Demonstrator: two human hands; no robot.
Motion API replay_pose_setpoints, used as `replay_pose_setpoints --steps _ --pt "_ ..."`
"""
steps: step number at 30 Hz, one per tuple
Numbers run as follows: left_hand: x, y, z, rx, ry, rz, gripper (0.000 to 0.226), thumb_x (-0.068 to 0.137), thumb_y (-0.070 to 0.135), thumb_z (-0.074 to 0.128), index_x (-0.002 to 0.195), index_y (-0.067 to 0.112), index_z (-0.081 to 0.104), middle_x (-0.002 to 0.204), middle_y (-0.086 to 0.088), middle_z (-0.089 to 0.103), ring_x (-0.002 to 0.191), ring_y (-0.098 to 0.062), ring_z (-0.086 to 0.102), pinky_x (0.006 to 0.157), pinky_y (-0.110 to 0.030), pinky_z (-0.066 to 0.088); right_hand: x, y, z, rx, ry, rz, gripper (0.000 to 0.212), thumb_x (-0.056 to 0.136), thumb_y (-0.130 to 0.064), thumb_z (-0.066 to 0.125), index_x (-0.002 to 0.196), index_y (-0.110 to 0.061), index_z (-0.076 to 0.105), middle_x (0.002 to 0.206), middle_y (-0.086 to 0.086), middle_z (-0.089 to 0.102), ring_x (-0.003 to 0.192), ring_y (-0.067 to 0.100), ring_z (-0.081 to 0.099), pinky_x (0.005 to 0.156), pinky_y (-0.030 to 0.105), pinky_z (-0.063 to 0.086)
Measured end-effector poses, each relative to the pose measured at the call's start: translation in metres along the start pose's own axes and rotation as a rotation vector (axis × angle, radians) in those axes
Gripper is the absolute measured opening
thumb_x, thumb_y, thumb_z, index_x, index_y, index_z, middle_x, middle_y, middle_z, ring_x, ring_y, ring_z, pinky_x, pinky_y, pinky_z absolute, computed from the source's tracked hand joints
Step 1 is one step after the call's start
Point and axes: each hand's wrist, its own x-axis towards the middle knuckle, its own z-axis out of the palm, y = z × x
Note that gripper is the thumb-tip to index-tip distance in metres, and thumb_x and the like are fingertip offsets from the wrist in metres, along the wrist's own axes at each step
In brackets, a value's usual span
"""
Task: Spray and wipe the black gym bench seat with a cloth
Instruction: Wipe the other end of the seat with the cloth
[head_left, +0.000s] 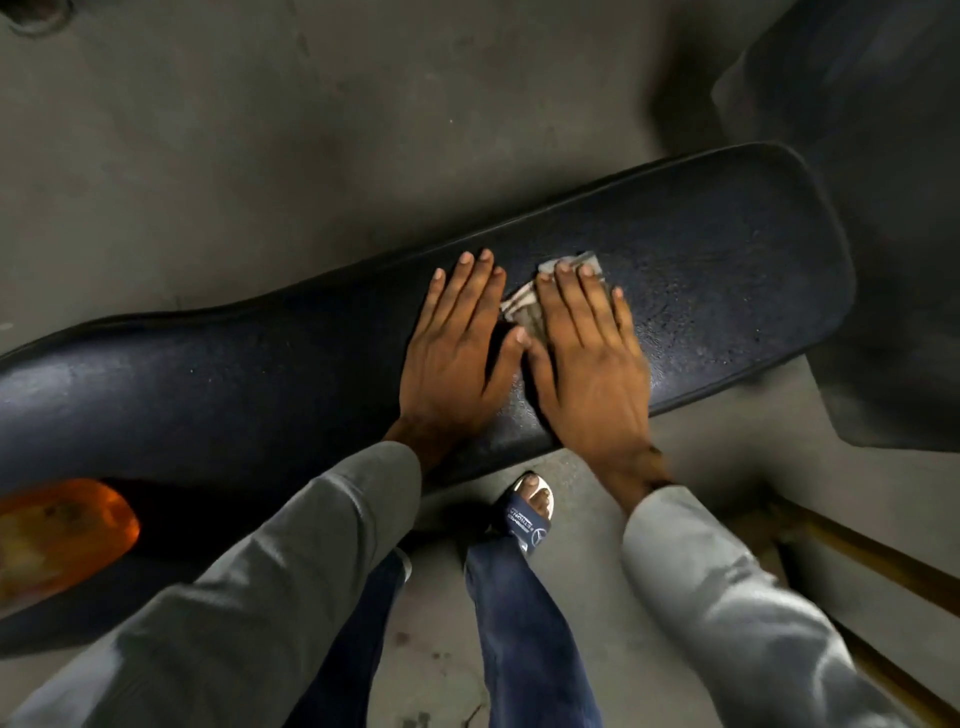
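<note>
Nearest the viewer: two grey sleeves (291, 566) reach forward over dark blue trouser legs (524, 639), and one foot in a blue slide sandal (527, 514) stands on the concrete floor (208, 156), just at the bench's near edge. The stance is close, probably so that body weight can pass down through the arms.

Middle: the black bench seat (727, 270) runs from lower left to upper right across the view. The left hand (457, 353) lies flat and bare on the vinyl, fingers straight and spread slightly; it holds nothing and seems to serve as a brace. The right hand (587, 353) is also flat, palm down, pressing a crumpled pale cloth (524, 306) against the seat. The two hands lie side by side, thumbs almost touching. The cloth shows only beyond the right fingertips and in the gap between the hands.

Beyond the hands: the seat's far, rounded end glistens with fine droplets, suggesting spray not yet wiped. No spray bottle is visible. At far left, an orange object (62, 535) sits below the bench, too blurred to identify.
</note>
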Motion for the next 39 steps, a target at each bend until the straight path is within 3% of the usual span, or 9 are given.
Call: replay_pose_setpoints --steps 3,7,12,17,20,25,32,34,39 --pt "0.002 0.004 0.001 0.087 -0.004 0.006 0.063 0.111 0.036 0.043 0.163 0.003 0.034 0.174 -0.016 0.028 0.165 -0.029 0.021 0.136 -0.049 0.014 -0.015 0.009 -0.006 0.011 -0.013 0.08 0.066 0.114 -0.042 0.04 0.173 -0.015 0.028 0.181 0.008 0.026 0.17 0.026 0.017 0.139 0.051 0.011" --pt "0.004 0.006 -0.001 0.118 -0.031 -0.011 0.065 0.109 0.035 0.044 0.165 0.004 0.032 0.175 -0.015 0.025 0.165 -0.029 0.019 0.136 -0.05 0.013 -0.053 0.038 -0.013 -0.029 -0.1 -0.061 0.068 0.112 -0.048 0.038 0.172 -0.019 0.029 0.179 0.006 0.03 0.169 0.026 0.02 0.14 0.049 0.01" --pt "0.005 0.008 0.0 0.139 -0.034 -0.017 0.065 0.108 0.034 0.045 0.164 0.003 0.034 0.175 -0.015 0.026 0.165 -0.03 0.02 0.136 -0.05 0.014 -0.001 0.062 -0.021 -0.009 0.054 0.387 0.069 0.114 -0.048 0.031 0.174 -0.015 0.024 0.181 0.009 0.026 0.17 0.028 0.016 0.138 0.056 0.014" --pt "0.007 0.01 -0.004 0.15 -0.06 -0.023 0.065 0.108 0.035 0.044 0.164 0.003 0.032 0.175 -0.015 0.025 0.165 -0.03 0.019 0.135 -0.051 0.015 -0.055 0.039 -0.01 -0.006 -0.079 0.039 0.071 0.113 -0.047 0.041 0.174 -0.016 0.023 0.182 0.006 0.021 0.171 0.025 0.012 0.139 0.053 0.011" --pt "0.006 0.01 -0.002 0.168 -0.045 -0.022 0.065 0.107 0.034 0.045 0.163 0.002 0.034 0.174 -0.016 0.027 0.164 -0.032 0.021 0.135 -0.052 0.016 -0.073 0.07 -0.013 -0.024 -0.032 0.142 0.069 0.112 -0.047 0.041 0.172 -0.015 0.03 0.18 0.009 0.028 0.17 0.029 0.019 0.138 0.054 0.014" --pt "0.007 0.011 -0.002 0.181 -0.035 -0.01 0.066 0.106 0.033 0.046 0.163 0.002 0.035 0.174 -0.017 0.028 0.164 -0.033 0.021 0.135 -0.053 0.016 0.011 0.084 -0.023 0.019 0.112 0.424 0.067 0.114 -0.046 0.035 0.172 -0.012 0.03 0.178 0.01 0.032 0.169 0.032 0.021 0.137 0.056 0.017" --pt "0.009 0.011 -0.004 0.218 -0.065 -0.011 0.071 0.105 0.041 0.044 0.164 0.002 0.032 0.175 -0.017 0.025 0.165 -0.032 0.019 0.135 -0.053 0.014 -0.037 0.047 -0.014 -0.012 -0.013 0.094 0.069 0.114 -0.048 0.04 0.172 -0.014 0.029 0.181 0.008 0.026 0.17 0.027 0.017 0.139 0.051 0.01" --pt "0.009 0.012 -0.002 0.229 -0.06 -0.009 0.072 0.105 0.041 0.046 0.163 0.001 0.033 0.174 -0.018 0.026 0.164 -0.034 0.02 0.134 -0.054 0.015 -0.05 0.073 -0.017 -0.017 0.022 0.167 0.068 0.113 -0.048 0.04 0.171 -0.013 0.032 0.179 0.01 0.03 0.17 0.029 0.02 0.139 0.051 0.012" --pt "0.01 0.01 0.001 0.247 -0.051 -0.004 0.072 0.102 0.04 0.048 0.161 0.0 0.036 0.174 -0.019 0.028 0.164 -0.035 0.021 0.134 -0.054 0.015 0.014 0.122 -0.028 -0.015 0.21 0.61 0.067 0.113 -0.044 0.039 0.169 -0.008 0.034 0.176 0.013 0.036 0.167 0.035 0.025 0.135 0.057 0.021"
